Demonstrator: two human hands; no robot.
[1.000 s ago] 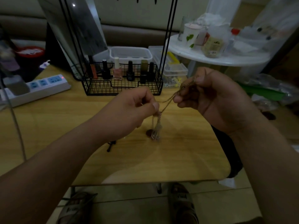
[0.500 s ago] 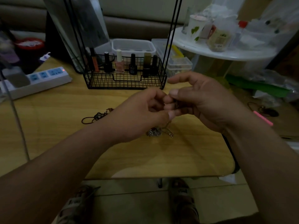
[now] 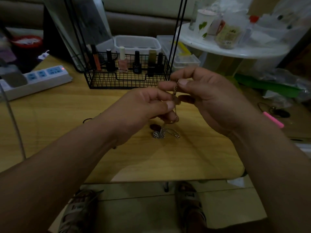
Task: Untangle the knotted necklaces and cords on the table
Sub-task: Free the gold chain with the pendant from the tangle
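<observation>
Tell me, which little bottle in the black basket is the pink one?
The pink bottle with the tall white cap, standing between two black bottles in the wire basket. No other bottle there is pink or has a white cap.

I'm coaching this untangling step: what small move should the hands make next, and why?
Probably ease the left hand and right hand gently apart: both pinch the thin metal chain close together, its lower end bunched on the wooden table.

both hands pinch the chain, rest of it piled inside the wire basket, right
No: left hand and right hand pinch the chain, but the rest is piled on the table, in front of the wire basket; the head view shows it.
</observation>
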